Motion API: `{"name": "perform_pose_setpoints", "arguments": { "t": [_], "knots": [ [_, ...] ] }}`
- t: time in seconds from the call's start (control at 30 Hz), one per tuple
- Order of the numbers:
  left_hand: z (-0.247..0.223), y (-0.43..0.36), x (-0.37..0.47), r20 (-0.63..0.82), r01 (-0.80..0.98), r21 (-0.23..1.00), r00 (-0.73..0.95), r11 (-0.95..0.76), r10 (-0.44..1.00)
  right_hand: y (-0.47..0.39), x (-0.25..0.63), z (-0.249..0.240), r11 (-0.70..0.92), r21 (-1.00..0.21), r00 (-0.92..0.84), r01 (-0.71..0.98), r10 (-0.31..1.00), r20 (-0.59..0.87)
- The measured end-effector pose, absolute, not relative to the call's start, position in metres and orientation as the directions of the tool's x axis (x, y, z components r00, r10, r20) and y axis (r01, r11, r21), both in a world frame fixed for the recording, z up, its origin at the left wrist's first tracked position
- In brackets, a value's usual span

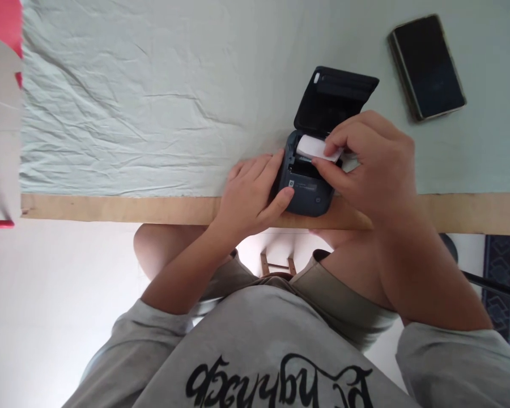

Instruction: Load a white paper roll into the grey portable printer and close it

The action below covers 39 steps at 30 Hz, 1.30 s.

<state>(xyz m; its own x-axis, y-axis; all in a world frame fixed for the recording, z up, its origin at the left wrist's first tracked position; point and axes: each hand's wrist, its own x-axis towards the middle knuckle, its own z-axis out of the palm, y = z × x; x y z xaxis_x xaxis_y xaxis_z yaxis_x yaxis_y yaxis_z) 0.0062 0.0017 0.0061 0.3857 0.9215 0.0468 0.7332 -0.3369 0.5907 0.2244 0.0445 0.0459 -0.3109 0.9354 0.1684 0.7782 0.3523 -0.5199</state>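
A small dark label printer [308,195] sits at the table's near edge, its hinged lid [335,99] swung up and away from me. In its compartment lies a white paper roll [312,146]. My right hand [372,161] pinches the right end of that roll between thumb and fingers; whether the roll is fully seated I cannot tell. My left hand [255,192] rests against the printer's left side, fingers along the side and thumb on its front top, steadying the body. Part of the compartment's right side is hidden by my right fingers.
A dark phone-like device in a clear-edged case [433,68] lies at the back right on the pale green cloth [153,102]. A wooden edge [110,208] runs along the table's front. A red object [4,22] shows at the far left.
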Motion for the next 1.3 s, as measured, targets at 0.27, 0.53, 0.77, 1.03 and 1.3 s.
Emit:
{"name": "perform_pose_setpoints", "arguments": {
  "t": [0.27, 0.53, 0.77, 1.03, 1.3],
  "knots": [
    [0.006, 0.002, 0.007, 0.038, 0.745, 0.579, 0.382, -0.332, 0.923, 0.042, 0.230, 0.045, 0.459, -0.530, -0.368, 0.713, 0.888, 0.274],
    [0.008, 0.002, 0.007, 0.029, 0.750, 0.572, 0.385, -0.331, 0.922, 0.047, 0.232, 0.034, 0.519, -0.516, -0.327, 0.681, 0.846, 0.421],
    [0.008, 0.002, 0.007, 0.029, 0.751, 0.573, 0.380, -0.327, 0.925, 0.047, 0.233, 0.033, 0.519, -0.490, -0.358, 0.701, 0.850, 0.387],
    [0.006, 0.001, 0.007, 0.030, 0.746, 0.580, 0.381, -0.327, 0.924, 0.050, 0.234, 0.030, 0.532, -0.477, -0.399, 0.700, 0.845, 0.356],
    [0.008, 0.002, 0.007, 0.030, 0.738, 0.591, 0.383, -0.325, 0.923, 0.050, 0.238, 0.032, 0.532, -0.520, -0.451, 0.668, 0.846, 0.286]
  ]
}}
